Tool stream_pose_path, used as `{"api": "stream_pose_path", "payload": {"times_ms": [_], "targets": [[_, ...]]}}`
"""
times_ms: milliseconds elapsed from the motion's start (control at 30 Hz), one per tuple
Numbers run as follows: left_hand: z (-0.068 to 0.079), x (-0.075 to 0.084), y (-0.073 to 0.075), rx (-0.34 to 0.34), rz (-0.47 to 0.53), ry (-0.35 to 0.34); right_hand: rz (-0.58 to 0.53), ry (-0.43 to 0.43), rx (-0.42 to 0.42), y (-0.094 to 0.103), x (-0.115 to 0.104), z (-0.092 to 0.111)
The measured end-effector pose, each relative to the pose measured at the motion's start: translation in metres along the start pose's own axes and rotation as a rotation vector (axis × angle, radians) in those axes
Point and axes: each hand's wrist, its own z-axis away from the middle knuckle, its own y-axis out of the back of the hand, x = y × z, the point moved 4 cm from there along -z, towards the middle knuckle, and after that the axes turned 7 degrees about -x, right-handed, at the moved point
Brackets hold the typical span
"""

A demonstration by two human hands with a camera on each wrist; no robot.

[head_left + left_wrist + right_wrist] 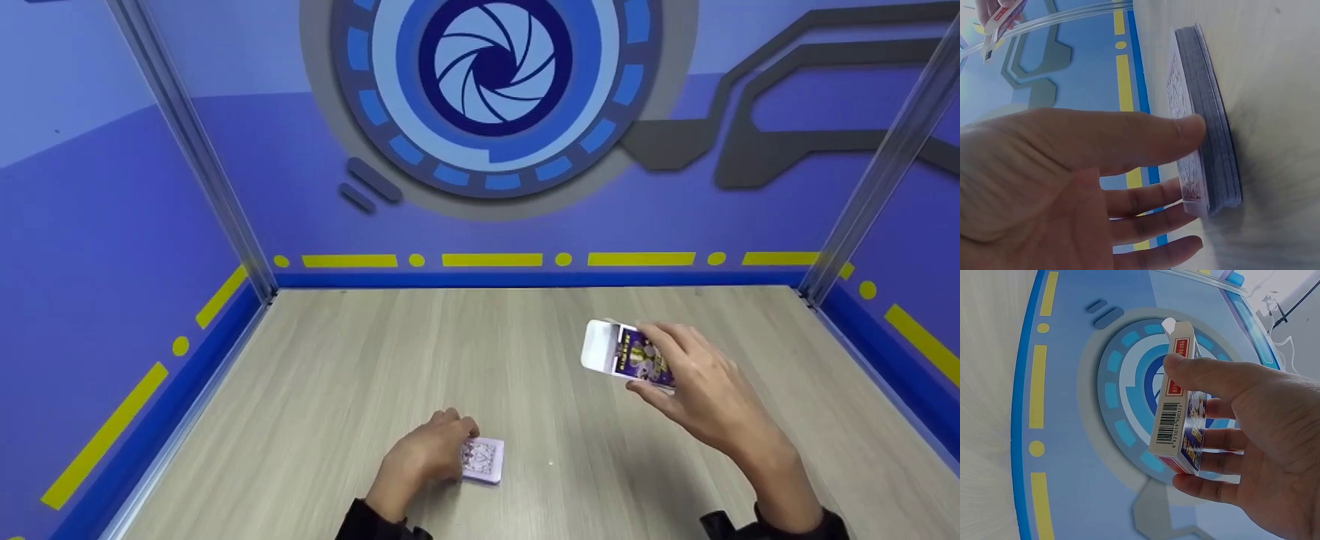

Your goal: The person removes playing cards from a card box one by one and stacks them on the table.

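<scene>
A deck of playing cards [482,460] lies on the table with its patterned back up. My left hand [431,450] grips it from the left, thumb [1190,132] against the near long edge and the other fingers reaching to the far side, their tips partly hidden behind the deck. Farther right and above the tabletop, my right hand [701,379] holds a card box [643,356] between thumb and fingers. The box's white end flap [598,346] stands open and points left. A barcode [1169,423] shows on the box's narrow side in the right wrist view.
The wood-grain table [360,360] is enclosed by a blue printed back wall [247,172] and side walls. Metal posts [199,142] stand at the back corners. Dark cuffs [375,521] cover both wrists.
</scene>
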Motion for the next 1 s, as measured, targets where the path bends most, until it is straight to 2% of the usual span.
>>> {"api": "stream_pose_path", "payload": {"times_ms": [500,600,700,767,867,933,1000], "targets": [[0.002,0.004,0.001,0.006,0.027,-0.012,-0.001,-0.012,-0.025,-0.003,-0.001,-0.001],[0.002,0.004,0.004,0.035,0.055,-0.016,0.001,-0.012,-0.027,-0.003,-0.001,-0.001],[0.001,0.005,0.011,0.141,0.074,-0.036,0.003,-0.014,-0.033,-0.003,-0.001,-0.001],[0.001,0.008,0.018,0.259,0.063,-0.068,0.006,-0.012,-0.035,-0.004,-0.001,-0.001],[0.003,0.018,0.03,0.472,0.054,-0.146,0.01,0.0,-0.033,-0.006,-0.002,-0.002],[0.007,0.027,0.037,0.595,0.086,-0.202,0.012,0.013,-0.03,-0.007,-0.004,-0.002],[0.013,0.036,0.042,0.682,0.147,-0.258,0.01,0.021,-0.029,-0.009,-0.006,-0.003]]}}
